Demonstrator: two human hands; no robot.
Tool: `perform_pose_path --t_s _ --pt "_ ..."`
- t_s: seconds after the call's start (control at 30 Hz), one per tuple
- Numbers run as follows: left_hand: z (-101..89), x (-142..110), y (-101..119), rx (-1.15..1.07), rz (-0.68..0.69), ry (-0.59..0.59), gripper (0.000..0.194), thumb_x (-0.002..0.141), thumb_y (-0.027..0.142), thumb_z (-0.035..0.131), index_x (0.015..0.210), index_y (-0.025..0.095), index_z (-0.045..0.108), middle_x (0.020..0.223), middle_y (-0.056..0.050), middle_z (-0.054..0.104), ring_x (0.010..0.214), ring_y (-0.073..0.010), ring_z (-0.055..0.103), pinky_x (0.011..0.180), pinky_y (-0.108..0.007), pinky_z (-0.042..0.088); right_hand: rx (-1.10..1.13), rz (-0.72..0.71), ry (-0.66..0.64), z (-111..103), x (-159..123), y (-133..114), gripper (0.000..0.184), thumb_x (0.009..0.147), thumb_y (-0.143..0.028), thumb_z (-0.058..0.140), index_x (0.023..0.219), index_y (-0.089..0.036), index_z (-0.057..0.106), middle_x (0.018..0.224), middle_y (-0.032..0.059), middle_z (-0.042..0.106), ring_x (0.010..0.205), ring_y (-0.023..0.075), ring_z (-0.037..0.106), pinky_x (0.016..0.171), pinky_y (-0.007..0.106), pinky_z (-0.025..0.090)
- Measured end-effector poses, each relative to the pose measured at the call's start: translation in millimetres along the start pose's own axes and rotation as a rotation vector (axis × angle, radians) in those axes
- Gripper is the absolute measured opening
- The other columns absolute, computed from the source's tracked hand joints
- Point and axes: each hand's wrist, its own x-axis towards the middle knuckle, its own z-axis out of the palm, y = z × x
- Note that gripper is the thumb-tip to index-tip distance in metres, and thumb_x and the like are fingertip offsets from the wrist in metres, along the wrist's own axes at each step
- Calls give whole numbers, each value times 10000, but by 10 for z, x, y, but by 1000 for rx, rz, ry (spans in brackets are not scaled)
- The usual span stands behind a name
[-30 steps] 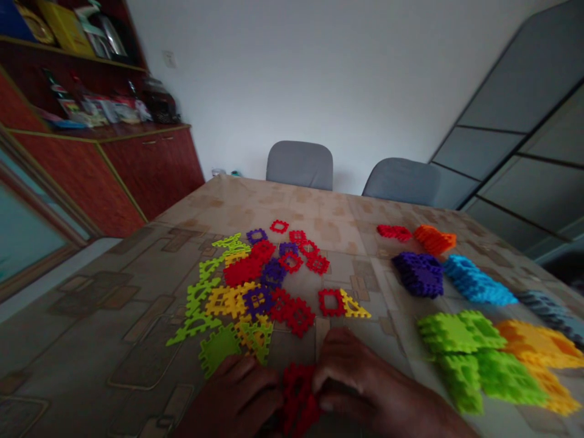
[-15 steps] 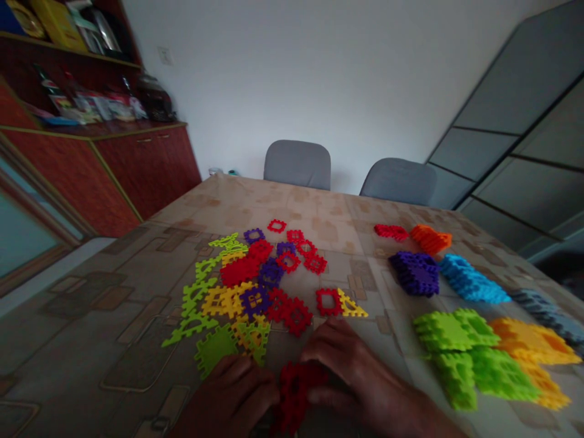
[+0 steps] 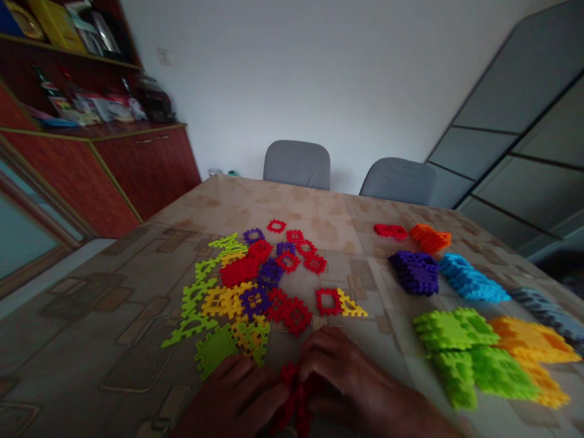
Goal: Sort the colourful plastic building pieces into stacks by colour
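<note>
Between my two hands, at the near edge of the table, are red interlocking building tiles [image 3: 292, 398] with notched edges. My left hand [image 3: 241, 392] is closed on their left side. From the right, my right hand [image 3: 342, 371] grips the same red tiles, fingers bent over the top. The fingers and part of the view's bottom edge hide much of the tiles, so their exact shape cannot be told. Just beyond my left hand lie a green square tile [image 3: 216, 350] and a green triangle tile [image 3: 256, 340]. Farther out is a red square frame tile [image 3: 328, 302] touching a yellow triangle tile [image 3: 351, 304].
Loose red, yellow, purple and green tiles [image 3: 239, 271] spread across the table [image 3: 150, 292]. At right stand stacks: green [image 3: 456, 331], yellow-orange [image 3: 533, 340], blue [image 3: 474, 280], purple [image 3: 414, 272], orange [image 3: 429, 237], red [image 3: 390, 231] and grey [image 3: 547, 313]. Two grey chairs [image 3: 296, 164] stand behind.
My right hand has shifted slightly and its fingers have come down over the red tiles. My left fingers have moved in closer to the right hand. The loose tiles and stacks stay put.
</note>
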Motion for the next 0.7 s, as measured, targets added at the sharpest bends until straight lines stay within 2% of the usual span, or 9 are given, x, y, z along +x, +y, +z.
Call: perform_pose_path --t_s 0.2,0.33,0.43,0.53,0.7 --pt "70 -103 -25 -18 13 -50 376 1119 424 331 1060 247 657 918 34 741 740 -157 617 738 -279 495 -116 -47 29 31 29 -37 11 992 -207 614 991 -200 607 1024 21 655 988 170 554 898 296 399" --pt "57 -78 -13 -19 -1 -76 365 1116 421 329 1063 247 645 910 26 745 731 -168 624 712 -294 505 -158 -78 44 -42 20 -67 69 1021 -219 566 966 -199 602 984 16 666 952 165 558 888 300 398" --pt "36 -47 5 -2 5 -37 379 1121 424 300 1056 243 626 897 26 751 710 -165 629 704 -295 496 -125 -66 67 -78 18 -57 28 1010 -226 599 988 -208 601 1000 7 672 968 160 566 889 288 401" --pt "10 -35 20 -13 -20 -13 385 1124 440 270 1051 243 593 884 33 751 703 -161 636 703 -298 480 -128 -18 92 -59 47 -40 24 1003 -234 616 1007 -211 611 987 8 673 947 166 572 857 287 408" --pt "-7 -62 -2 -94 -49 -62 399 1114 493 271 982 244 553 866 44 729 711 -156 633 721 -281 470 -159 13 77 -28 105 -66 89 994 -280 634 1037 -202 638 996 21 673 947 181 579 854 299 413"
